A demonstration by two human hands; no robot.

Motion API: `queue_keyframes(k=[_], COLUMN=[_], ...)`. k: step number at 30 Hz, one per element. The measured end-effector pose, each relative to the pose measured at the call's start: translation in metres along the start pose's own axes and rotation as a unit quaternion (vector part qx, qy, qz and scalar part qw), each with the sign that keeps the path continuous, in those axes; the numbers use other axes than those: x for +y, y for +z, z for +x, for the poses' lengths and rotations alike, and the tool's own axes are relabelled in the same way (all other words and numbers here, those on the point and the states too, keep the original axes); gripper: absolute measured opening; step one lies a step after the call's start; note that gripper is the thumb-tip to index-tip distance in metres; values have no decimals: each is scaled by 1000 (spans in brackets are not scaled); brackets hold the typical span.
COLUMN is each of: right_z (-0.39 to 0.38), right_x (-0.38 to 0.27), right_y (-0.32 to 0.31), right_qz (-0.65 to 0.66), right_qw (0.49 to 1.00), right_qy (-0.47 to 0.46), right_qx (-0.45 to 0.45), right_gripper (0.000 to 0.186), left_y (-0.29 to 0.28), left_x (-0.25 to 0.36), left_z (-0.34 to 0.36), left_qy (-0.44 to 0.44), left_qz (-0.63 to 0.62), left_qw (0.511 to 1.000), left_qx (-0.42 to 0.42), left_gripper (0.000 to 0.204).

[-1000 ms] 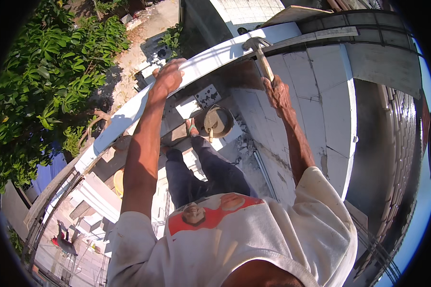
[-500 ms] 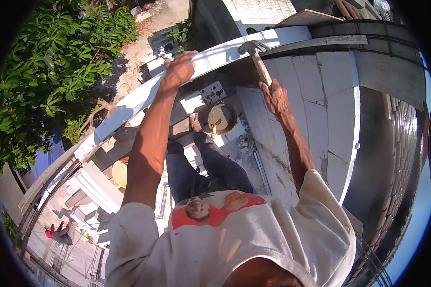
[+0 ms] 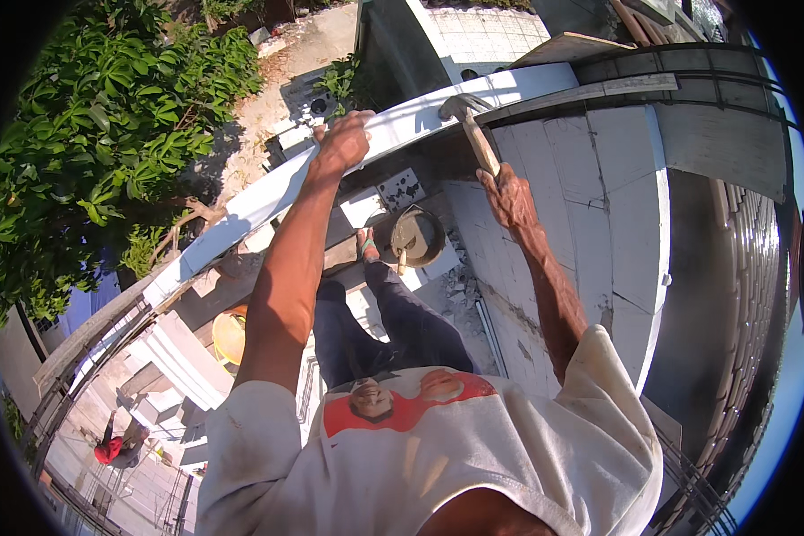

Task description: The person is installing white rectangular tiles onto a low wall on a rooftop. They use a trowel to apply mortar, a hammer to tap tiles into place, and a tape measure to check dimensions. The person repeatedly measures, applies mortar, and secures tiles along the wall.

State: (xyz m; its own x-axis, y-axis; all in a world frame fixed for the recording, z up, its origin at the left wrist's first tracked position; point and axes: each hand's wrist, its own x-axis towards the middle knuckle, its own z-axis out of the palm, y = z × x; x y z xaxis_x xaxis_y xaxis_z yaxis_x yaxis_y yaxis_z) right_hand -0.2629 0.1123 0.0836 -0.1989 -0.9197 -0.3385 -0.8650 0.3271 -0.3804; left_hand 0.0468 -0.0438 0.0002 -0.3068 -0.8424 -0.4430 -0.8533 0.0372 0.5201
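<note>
My right hand [image 3: 509, 198] is wrapped round the wooden handle of a claw hammer [image 3: 481, 143]. Its metal head lies over the long white board [image 3: 420, 116], which curves across the upper middle of the view; I cannot tell whether the two touch. To the left, my left hand [image 3: 344, 145] is closed at the same board, knuckles up. Whatever its fingers grip, if anything, is hidden.
Below the board, a round bucket [image 3: 433, 234] of grey mortar holds a trowel [image 3: 402, 259]. A pale block wall [image 3: 563, 205] rises at right. Leafy branches [image 3: 107, 116] fill the upper left. A yellow tub [image 3: 230, 335] and a person in red headwear [image 3: 109, 449] are far below left.
The hammer and my right hand have shifted slightly down and left. My left hand sits a little lower and to the right. The view has shifted slightly, and the person below has changed posture.
</note>
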Motion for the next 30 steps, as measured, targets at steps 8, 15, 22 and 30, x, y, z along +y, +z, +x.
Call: queue_keyframes(k=[8, 15, 22, 30], right_z=[-94, -178, -237, -265], right_x=[23, 76, 110, 147], right_y=[47, 98, 128, 154], right_qz=[228, 198, 250, 241], right_qw=[964, 946, 882, 883], right_qy=[136, 243, 381, 383], right_qx=[-10, -77, -122, -121], right_gripper=[51, 61, 55, 55], left_y=[-3, 18, -12, -21], left_x=[3, -63, -16, -1], left_z=[-12, 1, -17, -17], left_qy=[-8, 136, 58, 0], left_qz=[-41, -110, -2, 88], left_qw=[998, 984, 997, 994], left_qx=[-53, -13, -45, -65], left_gripper=[50, 59, 67, 70])
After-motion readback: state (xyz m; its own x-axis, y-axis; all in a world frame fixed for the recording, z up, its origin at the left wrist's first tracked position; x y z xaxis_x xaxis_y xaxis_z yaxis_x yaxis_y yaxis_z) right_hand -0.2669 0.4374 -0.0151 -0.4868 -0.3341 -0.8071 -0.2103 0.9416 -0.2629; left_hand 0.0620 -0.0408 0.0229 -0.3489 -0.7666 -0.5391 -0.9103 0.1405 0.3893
